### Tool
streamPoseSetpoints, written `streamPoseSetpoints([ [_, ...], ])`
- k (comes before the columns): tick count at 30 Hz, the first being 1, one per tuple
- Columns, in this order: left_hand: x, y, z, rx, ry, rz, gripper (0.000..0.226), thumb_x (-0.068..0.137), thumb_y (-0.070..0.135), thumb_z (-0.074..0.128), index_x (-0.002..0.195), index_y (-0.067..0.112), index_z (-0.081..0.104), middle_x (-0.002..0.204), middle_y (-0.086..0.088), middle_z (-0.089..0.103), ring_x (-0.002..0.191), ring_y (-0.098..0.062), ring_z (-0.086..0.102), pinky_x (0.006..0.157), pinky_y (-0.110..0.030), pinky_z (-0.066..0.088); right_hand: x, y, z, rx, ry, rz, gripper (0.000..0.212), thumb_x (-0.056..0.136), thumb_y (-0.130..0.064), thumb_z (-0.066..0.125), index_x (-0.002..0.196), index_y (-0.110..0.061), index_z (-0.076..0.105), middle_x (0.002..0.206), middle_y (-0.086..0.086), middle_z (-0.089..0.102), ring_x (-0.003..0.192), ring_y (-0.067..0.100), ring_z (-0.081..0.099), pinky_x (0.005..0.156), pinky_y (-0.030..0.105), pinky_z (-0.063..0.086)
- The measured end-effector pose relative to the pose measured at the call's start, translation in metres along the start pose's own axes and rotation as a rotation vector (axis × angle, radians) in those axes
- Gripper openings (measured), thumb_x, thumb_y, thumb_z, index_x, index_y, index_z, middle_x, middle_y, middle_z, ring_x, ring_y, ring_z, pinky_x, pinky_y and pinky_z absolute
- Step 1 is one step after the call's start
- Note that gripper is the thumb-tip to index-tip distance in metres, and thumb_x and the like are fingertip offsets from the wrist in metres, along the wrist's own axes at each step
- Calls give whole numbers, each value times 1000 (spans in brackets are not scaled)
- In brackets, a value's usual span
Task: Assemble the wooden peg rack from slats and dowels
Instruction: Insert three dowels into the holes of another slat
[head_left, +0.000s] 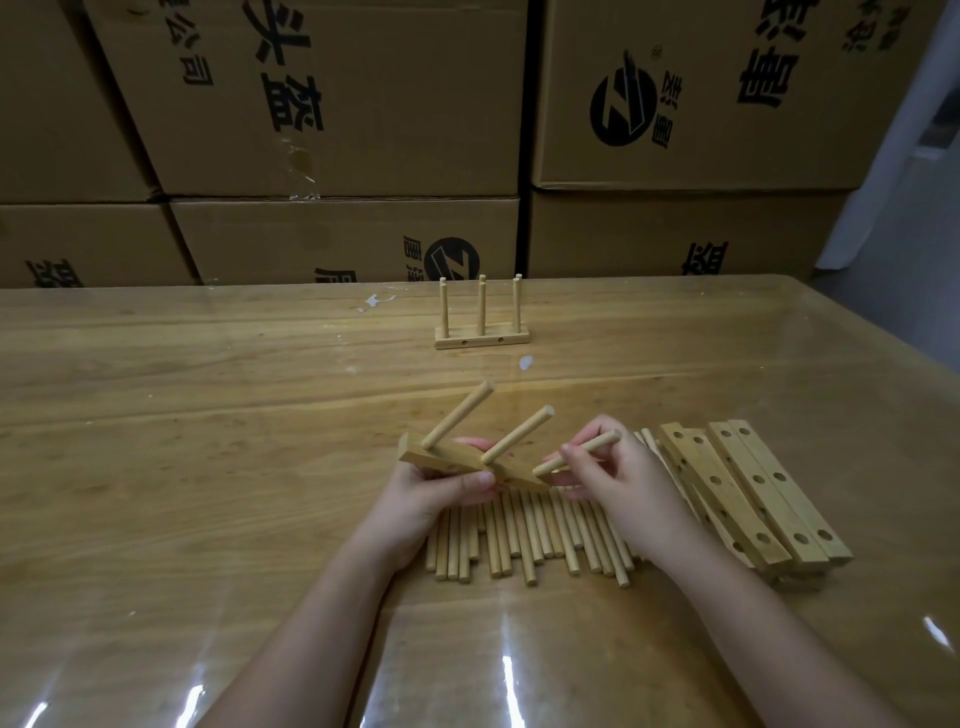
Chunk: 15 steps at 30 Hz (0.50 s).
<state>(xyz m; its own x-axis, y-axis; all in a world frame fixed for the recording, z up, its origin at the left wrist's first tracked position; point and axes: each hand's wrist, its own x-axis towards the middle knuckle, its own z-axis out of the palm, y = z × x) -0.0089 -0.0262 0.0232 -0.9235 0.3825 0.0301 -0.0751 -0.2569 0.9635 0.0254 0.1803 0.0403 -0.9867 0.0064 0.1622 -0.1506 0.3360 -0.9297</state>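
Slat (447, 460) with two dowels standing in it sits tilted in my left hand (436, 493), lifted just above the table (208, 415) near its front middle. My left fingers curl round the slat from below and my thumb presses on its near edge. The first dowel (457, 415) rises from the slat's left end and the second dowel (517, 434) from about its middle, both leaning away to the right.

My right hand (623, 483) pinches a third dowel (576, 454) between thumb and fingertips, slanted like the other two. Its lower tip is at the slat's right end; I cannot tell whether it has entered a hole.

Directly under my hands lies a row of loose dowels (530, 535), side by side and pointing away from me. Just right of them, touching my right wrist, is a pile of drilled slats (753, 488), lying at an angle with their holes facing up.

Farther back on the table, well apart from all this, stands a finished rack (482, 340) with upright pegs. Behind the table's far edge, stacked cardboard boxes (337, 104) with black print fill the background.
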Motion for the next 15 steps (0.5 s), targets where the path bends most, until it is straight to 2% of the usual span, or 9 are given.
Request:
streamPoseSetpoints([
  [3,-1,0,-1,19,-44,-2,33,69,6,71,102,9,70,106,-16,71,99,-26,69,75,-26,56,0,2,2,-117,0,12,10,91,-32,53,82,-27,53,86,-8,71,79,8,68,75,44,56],
  [6,-1,0,-2,11,-64,3,27,71,9,74,96,18,75,107,-15,71,101,-27,68,76,-27,56,-1,3,3,-131,10,4,10,91,-32,53,83,-27,53,85,-10,71,78,6,67,75,41,56],
  [12,2,1,-3,-4,-54,-14,26,72,14,74,97,22,76,104,-12,73,98,-26,69,74,-26,56,-3,2,8,-104,88,-44,6,91,-32,52,88,-33,57,84,-20,67,75,-4,64,62,17,53],
  [15,3,2,-3,-69,-16,-16,30,69,20,78,98,18,75,102,-17,72,94,-30,70,72,-26,57,-6,0,9,-59,102,-74,9,91,-30,53,90,-37,59,87,-24,66,78,-5,63,63,12,50],
])
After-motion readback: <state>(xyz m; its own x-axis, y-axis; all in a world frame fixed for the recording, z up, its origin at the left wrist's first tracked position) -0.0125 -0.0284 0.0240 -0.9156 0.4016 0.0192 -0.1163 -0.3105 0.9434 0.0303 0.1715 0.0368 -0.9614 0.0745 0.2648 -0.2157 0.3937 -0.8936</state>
